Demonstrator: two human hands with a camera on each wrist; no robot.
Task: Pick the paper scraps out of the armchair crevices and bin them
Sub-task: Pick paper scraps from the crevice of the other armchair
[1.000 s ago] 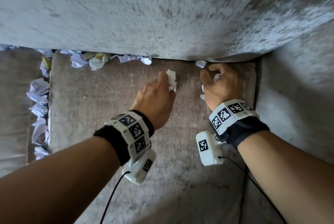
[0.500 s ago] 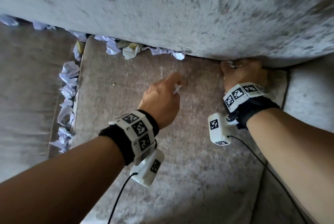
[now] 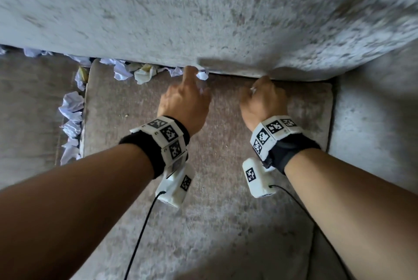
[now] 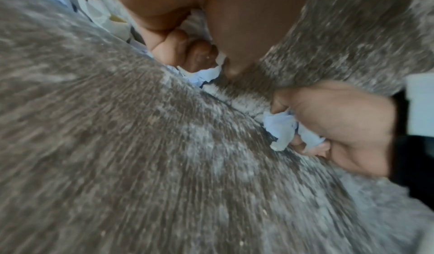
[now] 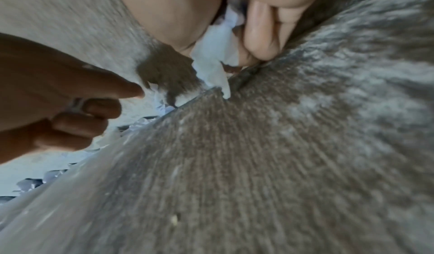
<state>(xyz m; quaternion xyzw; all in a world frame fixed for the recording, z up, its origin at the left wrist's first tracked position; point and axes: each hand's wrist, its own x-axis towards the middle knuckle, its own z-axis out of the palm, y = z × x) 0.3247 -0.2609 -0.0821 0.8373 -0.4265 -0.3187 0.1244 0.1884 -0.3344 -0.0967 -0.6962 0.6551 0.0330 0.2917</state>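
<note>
fingers (image 5: 260,35) of right hand (image 3: 262,101) curled round a crumpled paper scrap (image 5: 216,54) at the back crevice | left hand (image 3: 184,103) forefinger poking next scrap (image 3: 202,75), others curled on paper | scraps likely featherlight, tear easy, pinch the bulk

You've got crumpled white paper scraps (image 3: 126,71) jammed along the far-left back crevice and left side crevice (image 3: 71,121).
</note>
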